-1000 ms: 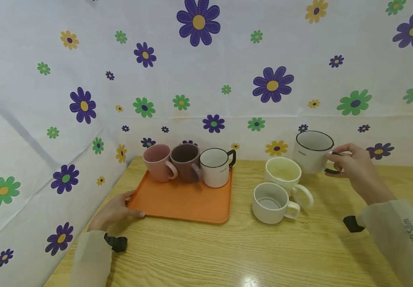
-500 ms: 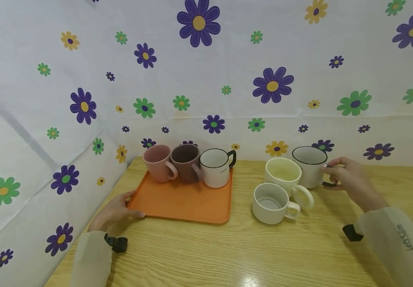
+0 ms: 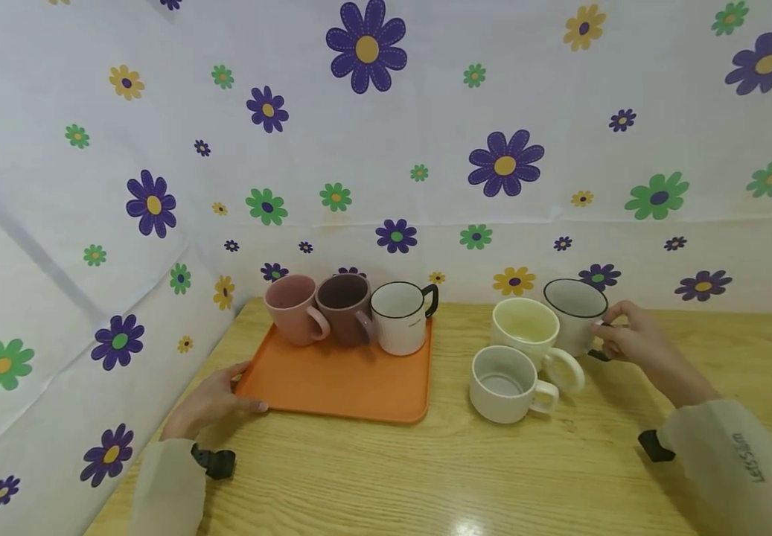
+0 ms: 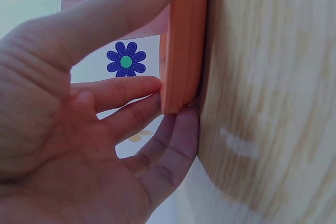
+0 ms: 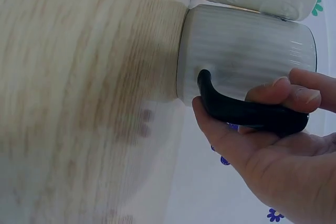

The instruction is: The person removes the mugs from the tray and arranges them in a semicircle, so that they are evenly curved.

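My right hand (image 3: 635, 341) grips the black handle (image 5: 231, 109) of a white mug (image 3: 583, 326) with a black rim, at the back right of the table. The mug stands upright behind a pale yellow mug (image 3: 523, 344). In front of that one sits a short white cup (image 3: 502, 400). At the left, my left hand (image 3: 213, 400) holds the front left corner of an orange tray (image 3: 339, 387). In the left wrist view its fingertips press the tray's edge (image 4: 185, 51) close to the tabletop.
Along the tray's back stand a pink mug (image 3: 292, 313), a brown mug (image 3: 344, 316) and a white mug (image 3: 400, 324) with a black handle. A flowered sheet (image 3: 426, 134) hangs behind and to the left of the wooden table (image 3: 372, 476).
My right hand has lowered the black-rimmed white mug and brought it slightly left, close behind the yellow mug. The left hand stays at the tray, and the head view has shifted slightly.
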Tool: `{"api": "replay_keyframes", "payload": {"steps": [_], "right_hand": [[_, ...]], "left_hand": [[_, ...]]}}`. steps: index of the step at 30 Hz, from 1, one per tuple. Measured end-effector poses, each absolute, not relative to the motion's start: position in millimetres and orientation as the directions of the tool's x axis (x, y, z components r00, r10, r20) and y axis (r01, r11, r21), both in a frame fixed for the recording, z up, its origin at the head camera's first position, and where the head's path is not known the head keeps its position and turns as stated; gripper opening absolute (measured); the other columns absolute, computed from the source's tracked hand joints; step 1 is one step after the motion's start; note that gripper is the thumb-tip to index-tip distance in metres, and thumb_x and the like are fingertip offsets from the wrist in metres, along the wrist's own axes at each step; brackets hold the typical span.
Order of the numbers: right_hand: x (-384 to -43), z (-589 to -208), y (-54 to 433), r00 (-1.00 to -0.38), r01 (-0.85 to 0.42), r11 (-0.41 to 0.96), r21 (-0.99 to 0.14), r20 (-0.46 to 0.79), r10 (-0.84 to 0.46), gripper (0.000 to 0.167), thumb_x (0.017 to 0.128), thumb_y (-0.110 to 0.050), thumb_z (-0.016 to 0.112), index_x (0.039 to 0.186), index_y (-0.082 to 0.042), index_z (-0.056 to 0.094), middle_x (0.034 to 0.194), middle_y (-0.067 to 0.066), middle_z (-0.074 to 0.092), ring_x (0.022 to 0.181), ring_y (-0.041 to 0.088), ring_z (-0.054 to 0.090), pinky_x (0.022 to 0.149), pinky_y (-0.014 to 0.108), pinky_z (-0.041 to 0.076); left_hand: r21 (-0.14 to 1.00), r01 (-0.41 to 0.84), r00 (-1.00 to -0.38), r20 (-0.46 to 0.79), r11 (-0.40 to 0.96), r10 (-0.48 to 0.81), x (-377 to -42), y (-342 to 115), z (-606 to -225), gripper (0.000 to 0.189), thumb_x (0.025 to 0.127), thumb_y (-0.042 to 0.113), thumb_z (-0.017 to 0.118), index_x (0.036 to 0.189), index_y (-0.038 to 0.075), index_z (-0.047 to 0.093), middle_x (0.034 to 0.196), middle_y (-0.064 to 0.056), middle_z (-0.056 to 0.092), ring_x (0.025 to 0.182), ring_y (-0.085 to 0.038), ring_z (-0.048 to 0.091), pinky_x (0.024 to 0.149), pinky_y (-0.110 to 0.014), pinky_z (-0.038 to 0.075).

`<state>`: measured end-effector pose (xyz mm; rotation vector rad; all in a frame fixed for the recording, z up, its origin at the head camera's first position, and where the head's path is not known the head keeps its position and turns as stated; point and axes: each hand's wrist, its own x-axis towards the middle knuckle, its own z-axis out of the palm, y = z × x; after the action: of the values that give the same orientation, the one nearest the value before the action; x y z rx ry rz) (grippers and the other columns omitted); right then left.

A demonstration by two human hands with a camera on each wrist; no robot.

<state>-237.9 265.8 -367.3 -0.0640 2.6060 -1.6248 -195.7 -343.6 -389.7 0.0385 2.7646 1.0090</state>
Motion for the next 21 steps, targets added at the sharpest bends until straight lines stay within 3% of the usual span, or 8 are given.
{"api": "replay_keyframes", "payload": {"steps": [21], "right_hand": [[-241.6, -366.7, 262.1, -0.996, 0.015, 0.46, -0.888, -0.053, -0.07, 0.023, 0.106, -0.01, 0.05, 0.108, 0.007, 0.036, 0.069, 0.0, 0.053, 0.065, 0.011, 0.055, 0.062, 0.025, 0.052]], "left_hand": [[0.643, -0.049, -0.98, -0.18, 0.765, 0.089, -195.6, -342.7, -390.6, 0.098, 0.083, 0.023, 0.086, 0.151, -0.017, 0.028, 0.142, -0.042, 0.043, 0.128, -0.053, 0.046, 0.107, -0.063, 0.037]]}}
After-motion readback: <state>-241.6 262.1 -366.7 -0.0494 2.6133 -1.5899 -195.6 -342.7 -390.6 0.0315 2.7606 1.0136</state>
